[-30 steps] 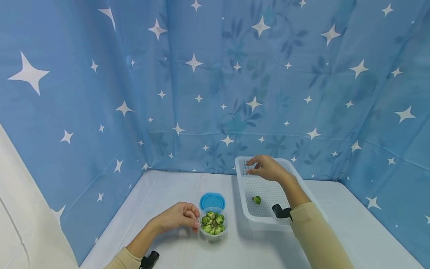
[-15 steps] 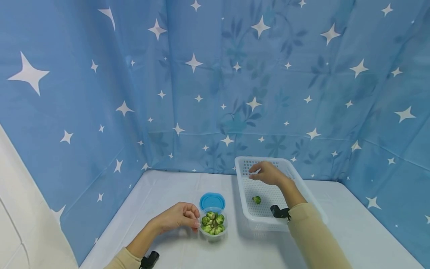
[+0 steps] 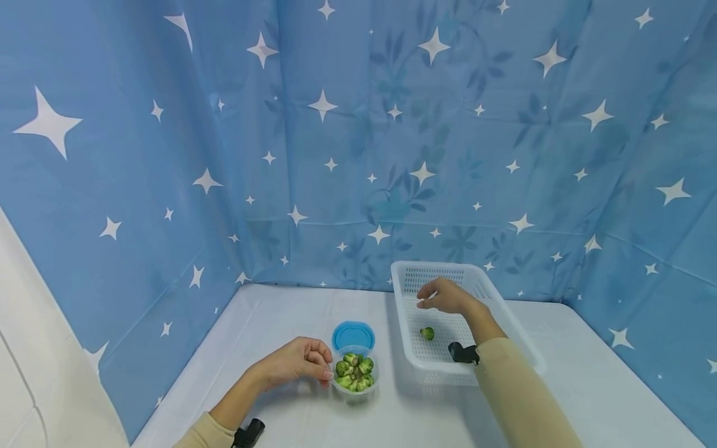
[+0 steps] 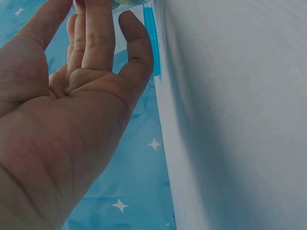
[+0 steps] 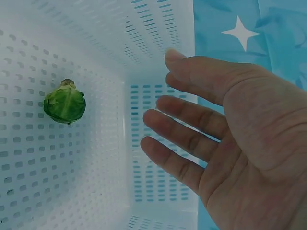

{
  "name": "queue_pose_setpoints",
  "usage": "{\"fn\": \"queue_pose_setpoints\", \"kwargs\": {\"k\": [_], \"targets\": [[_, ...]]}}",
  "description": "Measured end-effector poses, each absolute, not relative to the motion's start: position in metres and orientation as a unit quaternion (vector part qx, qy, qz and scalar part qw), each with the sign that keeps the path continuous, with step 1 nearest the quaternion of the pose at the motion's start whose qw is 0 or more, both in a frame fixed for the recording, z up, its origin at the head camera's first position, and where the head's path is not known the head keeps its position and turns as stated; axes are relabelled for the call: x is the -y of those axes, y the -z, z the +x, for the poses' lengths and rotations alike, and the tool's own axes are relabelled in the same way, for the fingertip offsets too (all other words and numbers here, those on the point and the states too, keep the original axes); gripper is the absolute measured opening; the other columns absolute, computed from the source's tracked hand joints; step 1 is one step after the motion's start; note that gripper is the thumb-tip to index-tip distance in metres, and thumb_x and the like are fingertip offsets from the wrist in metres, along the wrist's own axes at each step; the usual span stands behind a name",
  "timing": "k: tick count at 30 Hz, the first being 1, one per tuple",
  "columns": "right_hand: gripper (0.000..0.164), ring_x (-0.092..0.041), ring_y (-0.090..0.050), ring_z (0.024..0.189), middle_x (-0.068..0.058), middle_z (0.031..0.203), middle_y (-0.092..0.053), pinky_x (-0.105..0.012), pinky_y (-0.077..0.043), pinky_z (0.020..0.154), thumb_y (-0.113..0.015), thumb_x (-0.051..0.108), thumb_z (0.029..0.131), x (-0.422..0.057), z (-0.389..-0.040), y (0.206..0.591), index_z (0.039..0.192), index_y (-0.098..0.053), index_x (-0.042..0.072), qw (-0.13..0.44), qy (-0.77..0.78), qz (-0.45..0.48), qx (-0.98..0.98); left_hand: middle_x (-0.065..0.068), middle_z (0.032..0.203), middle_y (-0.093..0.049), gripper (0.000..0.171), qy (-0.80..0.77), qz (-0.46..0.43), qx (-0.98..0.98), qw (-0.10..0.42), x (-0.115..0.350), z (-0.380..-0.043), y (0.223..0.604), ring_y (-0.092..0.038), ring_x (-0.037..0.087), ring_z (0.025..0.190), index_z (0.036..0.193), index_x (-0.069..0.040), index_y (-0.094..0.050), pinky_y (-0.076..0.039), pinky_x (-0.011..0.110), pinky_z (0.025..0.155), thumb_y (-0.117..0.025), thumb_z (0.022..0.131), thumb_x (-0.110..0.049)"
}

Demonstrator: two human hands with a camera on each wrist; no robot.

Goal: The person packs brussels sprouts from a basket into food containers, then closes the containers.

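Note:
A small clear round tub (image 3: 356,389) stands on the table, filled with several Brussels sprouts (image 3: 355,371). My left hand (image 3: 302,361) is at the tub's left side and pinches its rim between thumb and fingertips; in the left wrist view the fingers (image 4: 98,38) reach up to the top edge, where only a sliver of the tub shows. One more Brussels sprout (image 3: 427,333) lies on the floor of the white plastic basket (image 3: 411,358). Over the basket my right hand (image 3: 445,295) hovers with loosely bent fingers and holds nothing; the sprout (image 5: 65,103) is apart from its fingertips.
Directly behind the tub lies a blue lid (image 3: 353,335). The basket has raised, slotted walls and stands at the right. A blue curtain with white stars (image 3: 336,155) hangs behind and beside the white table (image 3: 291,311).
Inside the basket's outline, my right hand has moved down and nearer, toward the sprout, with its fingers empty throughout. The left hand, tub and lid have stayed in place.

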State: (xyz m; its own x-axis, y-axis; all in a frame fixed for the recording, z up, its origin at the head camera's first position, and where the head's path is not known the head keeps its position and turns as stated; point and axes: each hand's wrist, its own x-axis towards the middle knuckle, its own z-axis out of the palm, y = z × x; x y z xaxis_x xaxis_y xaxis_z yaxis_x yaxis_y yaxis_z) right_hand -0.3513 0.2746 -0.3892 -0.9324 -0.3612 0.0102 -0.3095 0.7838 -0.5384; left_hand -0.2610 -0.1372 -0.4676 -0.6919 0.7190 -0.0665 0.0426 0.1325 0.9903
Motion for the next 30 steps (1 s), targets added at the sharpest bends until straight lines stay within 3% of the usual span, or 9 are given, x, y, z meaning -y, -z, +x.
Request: {"fn": "queue_pose_setpoints", "kwargs": {"k": [14, 30], "targets": [[0.031, -0.031, -0.069, 0.11, -0.017, 0.12, -0.072, -0.049, -0.061, 0.09, -0.079, 0.008, 0.091, -0.268, -0.35, 0.397, 0.121, -0.074, 0.0, 0.099, 0.272, -0.152, -0.945, 0.003, 0.091, -0.078, 0.032, -0.599, 0.275, -0.697, 0.281, 0.137, -0.262, 0.469, -0.076, 0.018, 0.088, 0.118, 0.009, -0.061, -0.061, 0.041, 0.089, -0.073, 0.097, -0.011], [0.03, -0.02, -0.068, 0.098, -0.013, 0.115, -0.073, -0.048, -0.059, 0.092, -0.079, 0.0, 0.088, -0.269, -0.348, 0.404, 0.117, -0.076, 0.003, 0.155, 0.261, -0.136, -0.943, 0.003, 0.092, -0.078, 0.036, -0.601, 0.275, -0.697, 0.279, 0.138, -0.261, 0.467, -0.076, 0.018, 0.088, 0.119, 0.011, -0.06, -0.061, 0.041, 0.089, -0.075, 0.096, -0.012]]}}
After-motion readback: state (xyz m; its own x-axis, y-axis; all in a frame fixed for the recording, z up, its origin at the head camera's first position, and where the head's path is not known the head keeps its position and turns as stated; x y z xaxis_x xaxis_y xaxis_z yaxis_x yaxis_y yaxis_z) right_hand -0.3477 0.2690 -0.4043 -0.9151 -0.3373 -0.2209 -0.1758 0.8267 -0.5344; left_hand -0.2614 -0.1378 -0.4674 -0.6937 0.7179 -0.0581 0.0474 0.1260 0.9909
